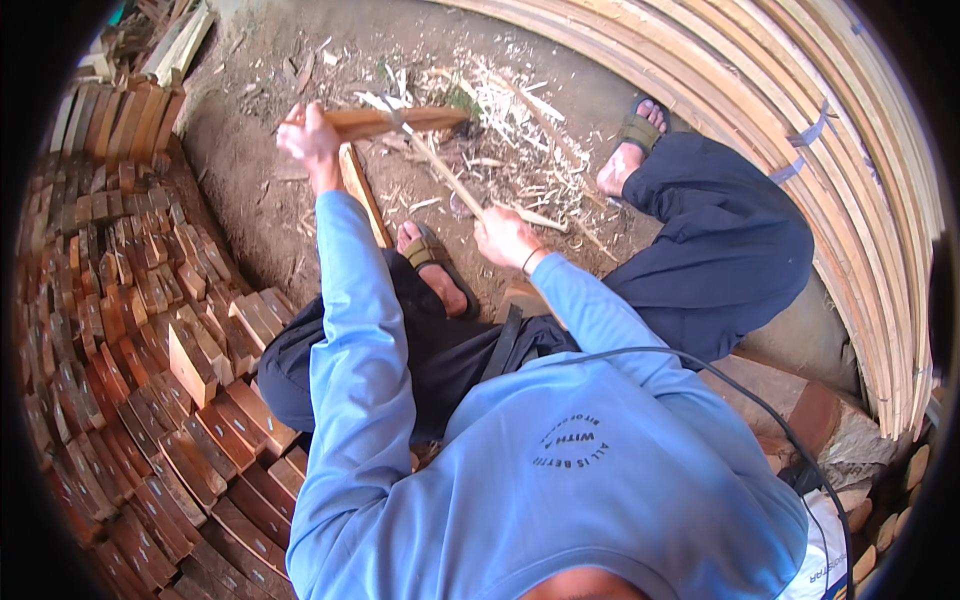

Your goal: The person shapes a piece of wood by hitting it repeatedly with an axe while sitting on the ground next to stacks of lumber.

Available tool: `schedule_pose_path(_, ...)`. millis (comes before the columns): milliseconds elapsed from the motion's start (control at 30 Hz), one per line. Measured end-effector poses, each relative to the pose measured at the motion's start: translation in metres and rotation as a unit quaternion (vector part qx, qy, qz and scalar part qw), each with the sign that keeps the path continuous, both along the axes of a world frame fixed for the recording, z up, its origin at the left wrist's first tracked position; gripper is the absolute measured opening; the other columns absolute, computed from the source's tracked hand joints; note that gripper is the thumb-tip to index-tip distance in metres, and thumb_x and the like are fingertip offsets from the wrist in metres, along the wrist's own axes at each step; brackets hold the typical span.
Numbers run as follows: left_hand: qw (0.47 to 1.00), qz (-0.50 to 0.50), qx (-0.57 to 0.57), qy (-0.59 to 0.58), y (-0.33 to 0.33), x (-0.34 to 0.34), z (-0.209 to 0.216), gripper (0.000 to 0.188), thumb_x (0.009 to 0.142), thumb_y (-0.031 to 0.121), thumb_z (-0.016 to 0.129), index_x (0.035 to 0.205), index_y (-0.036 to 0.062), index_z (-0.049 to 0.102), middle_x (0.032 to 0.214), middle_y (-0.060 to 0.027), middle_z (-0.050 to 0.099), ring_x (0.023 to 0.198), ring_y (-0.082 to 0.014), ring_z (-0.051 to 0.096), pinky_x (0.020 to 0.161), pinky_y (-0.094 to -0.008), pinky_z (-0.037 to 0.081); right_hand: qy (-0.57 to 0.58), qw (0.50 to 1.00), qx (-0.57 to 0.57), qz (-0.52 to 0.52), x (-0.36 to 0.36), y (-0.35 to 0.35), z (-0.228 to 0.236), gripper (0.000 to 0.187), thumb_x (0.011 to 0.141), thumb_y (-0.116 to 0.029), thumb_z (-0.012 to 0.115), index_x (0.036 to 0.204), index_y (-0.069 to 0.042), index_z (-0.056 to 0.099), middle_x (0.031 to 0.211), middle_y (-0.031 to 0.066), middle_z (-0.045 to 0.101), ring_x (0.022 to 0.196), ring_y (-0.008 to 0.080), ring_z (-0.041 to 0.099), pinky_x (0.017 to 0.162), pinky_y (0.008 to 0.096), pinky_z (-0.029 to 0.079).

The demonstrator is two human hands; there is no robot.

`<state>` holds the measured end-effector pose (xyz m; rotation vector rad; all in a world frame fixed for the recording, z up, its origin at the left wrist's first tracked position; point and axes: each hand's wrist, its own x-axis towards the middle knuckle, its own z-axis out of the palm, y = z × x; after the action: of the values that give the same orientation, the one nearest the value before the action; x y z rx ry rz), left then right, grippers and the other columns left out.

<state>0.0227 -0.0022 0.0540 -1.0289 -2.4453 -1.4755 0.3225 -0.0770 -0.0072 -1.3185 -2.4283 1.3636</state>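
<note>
My left hand (308, 138) is raised in front of me and grips one end of a reddish wooden block (395, 121), which lies level above the dirt ground. My right hand (505, 237) is closed around the wooden handle of a chopping tool (440, 170). The tool's head meets the block near its middle. A second plank (362, 193) stands slanted just under my left hand. I sit low, in a light blue long-sleeved top and dark trousers, with sandalled feet (435, 267) on the ground.
Pale wood chips and splinters (510, 110) litter the dirt ahead. A large pile of cut reddish blocks (150, 330) fills the left side. Long pale wooden slats (850, 180) are stacked along the right. A dark cable (740, 395) runs over my right shoulder.
</note>
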Motion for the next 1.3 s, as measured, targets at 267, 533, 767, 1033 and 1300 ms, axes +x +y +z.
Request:
schedule_pose_path(267,0.988,-0.082,-0.081,0.104,0.052,-0.016,0.017,0.037,0.079,0.028,0.057,0.084,-0.0071,0.068,0.088,-0.0265,0.069,0.084,-0.0401,0.066,0.081,-0.0444,0.050,0.069,0.989,0.025,-0.128,0.055,0.089,0.126,0.032,0.096,-0.030,0.056,0.088,0.000,0.066,0.067,0.0142,0.063,0.058,0.0237,0.062,0.056,0.0397,0.050)
schedule_pose_path(533,0.906,-0.212,-0.249,0.270,0.166,-0.038,0.030,0.037,0.086,0.031,0.047,0.086,0.0034,0.072,0.083,-0.0271,0.067,0.088,-0.0458,0.065,0.081,-0.0482,0.053,0.147,0.958,-0.088,-0.229,0.137,0.174,0.259,0.023,0.100,-0.029,0.056,0.089,-0.013,0.046,0.061,-0.0093,0.037,0.043,-0.0017,0.031,0.035,0.0181,0.026)
schedule_pose_path(767,0.864,-0.305,-0.262,0.304,0.242,-0.027,0.021,0.032,0.085,0.029,0.049,0.088,0.0070,0.073,0.092,-0.0210,0.071,0.092,-0.0386,0.067,0.081,-0.0473,0.053,0.254,0.914,-0.117,-0.295,0.157,0.222,0.235,0.022,0.101,-0.024,0.054,0.085,-0.012,0.044,0.058,-0.0084,0.034,0.041,-0.0011,0.028,0.033,0.0191,0.022)
schedule_pose_path(1033,0.909,-0.321,-0.101,-0.246,0.260,0.013,0.028,0.037,0.084,0.038,0.074,0.081,0.0010,0.073,0.075,-0.0122,0.072,0.067,-0.0182,0.068,0.062,-0.0317,0.054,0.131,0.949,0.047,-0.282,0.137,0.221,0.234,0.023,0.099,-0.025,0.057,0.085,-0.008,0.048,0.056,-0.0058,0.041,0.039,0.0023,0.037,0.034,0.0215,0.029)
schedule_pose_path(1300,0.950,-0.267,-0.122,-0.109,0.245,-0.005,0.035,0.042,0.086,0.038,0.065,0.063,0.0033,0.069,0.059,-0.0087,0.066,0.058,-0.0188,0.066,0.060,-0.0336,0.053,0.090,0.960,0.085,-0.252,0.131,0.222,0.237,0.022,0.098,-0.025,0.058,0.089,-0.006,0.054,0.054,-0.0053,0.042,0.040,0.0040,0.041,0.037,0.0243,0.033)
